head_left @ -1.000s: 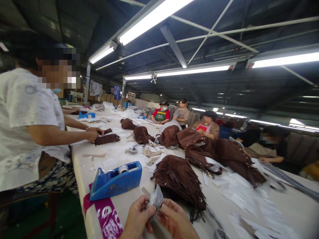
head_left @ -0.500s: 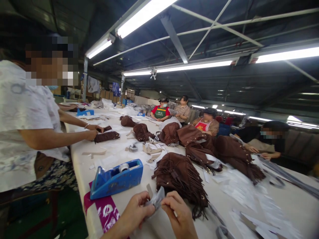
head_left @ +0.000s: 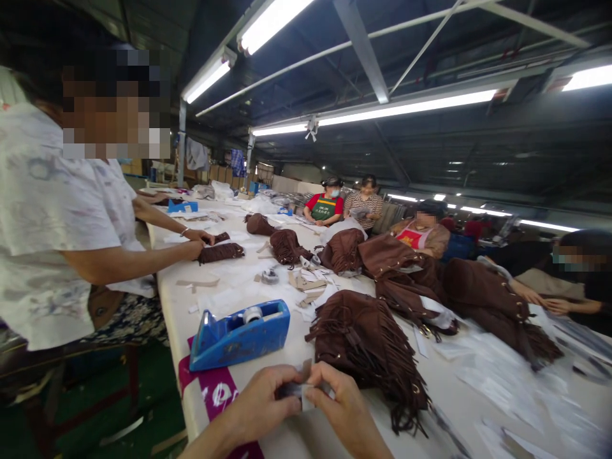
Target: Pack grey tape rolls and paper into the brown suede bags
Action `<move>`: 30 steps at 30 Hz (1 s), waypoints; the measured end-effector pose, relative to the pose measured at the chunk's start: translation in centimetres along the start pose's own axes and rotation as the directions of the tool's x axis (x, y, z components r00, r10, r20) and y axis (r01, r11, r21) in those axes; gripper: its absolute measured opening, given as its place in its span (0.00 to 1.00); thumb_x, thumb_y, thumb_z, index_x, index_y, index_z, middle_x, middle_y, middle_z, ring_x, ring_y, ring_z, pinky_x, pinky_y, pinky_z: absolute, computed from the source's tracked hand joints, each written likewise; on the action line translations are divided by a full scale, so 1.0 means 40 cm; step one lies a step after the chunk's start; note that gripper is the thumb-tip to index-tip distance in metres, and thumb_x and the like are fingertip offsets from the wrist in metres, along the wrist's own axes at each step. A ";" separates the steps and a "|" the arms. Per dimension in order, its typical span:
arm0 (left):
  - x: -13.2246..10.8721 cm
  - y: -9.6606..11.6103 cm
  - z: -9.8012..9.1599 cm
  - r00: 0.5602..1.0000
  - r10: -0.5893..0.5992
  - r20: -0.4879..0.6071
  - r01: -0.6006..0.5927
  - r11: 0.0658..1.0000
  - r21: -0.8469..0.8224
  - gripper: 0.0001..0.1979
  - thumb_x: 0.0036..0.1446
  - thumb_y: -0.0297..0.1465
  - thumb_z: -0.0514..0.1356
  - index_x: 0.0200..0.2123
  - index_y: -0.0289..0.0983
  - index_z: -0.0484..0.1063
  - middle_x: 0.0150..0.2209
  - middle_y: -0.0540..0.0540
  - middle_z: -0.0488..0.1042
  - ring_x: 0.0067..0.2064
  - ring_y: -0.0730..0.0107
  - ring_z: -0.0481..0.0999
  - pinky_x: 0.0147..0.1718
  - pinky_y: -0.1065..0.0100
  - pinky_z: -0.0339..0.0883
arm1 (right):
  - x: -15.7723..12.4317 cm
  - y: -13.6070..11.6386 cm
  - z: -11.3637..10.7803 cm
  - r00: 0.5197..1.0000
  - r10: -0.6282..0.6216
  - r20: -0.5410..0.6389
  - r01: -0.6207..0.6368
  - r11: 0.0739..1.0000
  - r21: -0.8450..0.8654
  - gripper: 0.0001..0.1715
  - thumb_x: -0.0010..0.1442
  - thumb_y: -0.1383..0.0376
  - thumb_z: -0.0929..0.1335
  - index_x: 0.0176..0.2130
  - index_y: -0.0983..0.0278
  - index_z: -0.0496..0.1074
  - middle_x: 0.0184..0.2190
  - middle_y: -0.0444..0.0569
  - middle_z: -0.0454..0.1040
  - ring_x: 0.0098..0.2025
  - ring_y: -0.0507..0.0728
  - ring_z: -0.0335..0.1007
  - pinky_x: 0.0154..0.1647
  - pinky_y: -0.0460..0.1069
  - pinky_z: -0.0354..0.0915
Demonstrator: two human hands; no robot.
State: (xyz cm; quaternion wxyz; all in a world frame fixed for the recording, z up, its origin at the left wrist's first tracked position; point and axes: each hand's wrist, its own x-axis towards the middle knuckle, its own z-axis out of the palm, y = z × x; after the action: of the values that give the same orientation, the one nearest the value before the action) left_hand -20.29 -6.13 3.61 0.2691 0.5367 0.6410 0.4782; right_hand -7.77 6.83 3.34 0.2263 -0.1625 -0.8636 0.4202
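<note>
My left hand (head_left: 261,405) and my right hand (head_left: 342,408) meet low in the view, above the near edge of the long white table (head_left: 478,408). Both pinch a small greyish folded piece (head_left: 296,389), which is pressed flat between my fingers. Just beyond my hands lies a brown fringed bag (head_left: 368,347). To the left of the bag stands a blue tape dispenser (head_left: 239,335).
A person in a white patterned top (head_left: 52,217) stands at the left, handling a brown fringed piece (head_left: 220,253). Several other people sit along the far side. More brown bags (head_left: 396,261), paper strips and white sheets cover the table.
The grey piece stood up between my fingers before; now it is folded down and pinched flatter. My view has swung a little to the left.
</note>
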 end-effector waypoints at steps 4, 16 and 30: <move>0.004 0.000 0.022 0.994 -0.058 -0.092 0.066 0.994 0.086 0.07 0.50 0.30 0.57 0.32 0.38 0.75 0.28 0.52 0.70 0.32 0.67 0.66 0.29 0.72 0.53 | -0.008 0.003 0.008 0.999 0.028 -0.039 -0.023 0.993 0.117 0.08 0.51 0.69 0.65 0.22 0.62 0.64 0.26 0.44 0.71 0.32 0.56 0.65 0.35 0.47 0.58; 0.009 -0.019 0.070 0.978 -0.044 -0.205 0.079 0.983 0.164 0.12 0.47 0.27 0.55 0.32 0.40 0.77 0.29 0.53 0.74 0.32 0.69 0.70 0.31 0.72 0.56 | -0.009 0.020 0.022 0.985 0.168 -0.046 -0.141 0.924 0.357 0.27 0.43 0.73 0.65 0.46 0.62 0.64 0.27 0.41 0.75 0.33 0.57 0.70 0.37 0.49 0.60; -0.003 -0.012 0.072 0.987 -0.043 -0.153 0.095 0.932 0.350 0.12 0.49 0.28 0.54 0.35 0.42 0.75 0.34 0.52 0.76 0.37 0.65 0.72 0.38 0.71 0.61 | -0.017 0.019 0.026 0.995 0.099 -0.030 -0.091 0.978 0.190 0.05 0.46 0.71 0.64 0.25 0.63 0.69 0.23 0.41 0.69 0.29 0.54 0.63 0.31 0.47 0.57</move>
State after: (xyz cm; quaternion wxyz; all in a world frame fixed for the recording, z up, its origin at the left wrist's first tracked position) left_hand -17.99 -5.31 1.99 0.1378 0.5181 0.7530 0.3816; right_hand -7.68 6.27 2.01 0.2372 -0.1897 -0.8066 0.5070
